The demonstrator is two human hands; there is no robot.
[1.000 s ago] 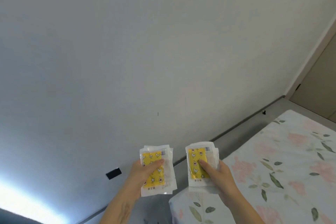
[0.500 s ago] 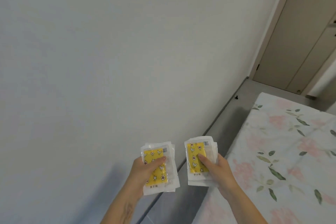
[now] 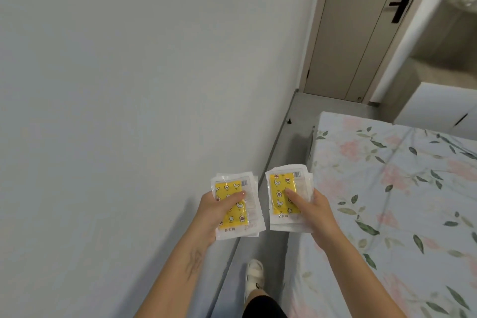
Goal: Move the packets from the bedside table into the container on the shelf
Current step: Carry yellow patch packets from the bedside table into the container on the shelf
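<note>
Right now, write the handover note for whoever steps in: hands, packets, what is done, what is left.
Left hand: grips a stack of clear packets with yellow inserts, thumb across the top one.
Right hand: grips a second such stack, thumb on top.
Position: standing in the gap between the wall and the floral-sheeted bed, facing the closed door.
Done: both stacks are in hand.
Left: bedside table, shelf and container are out of view; find the shelf and put both stacks in its container.
</note>
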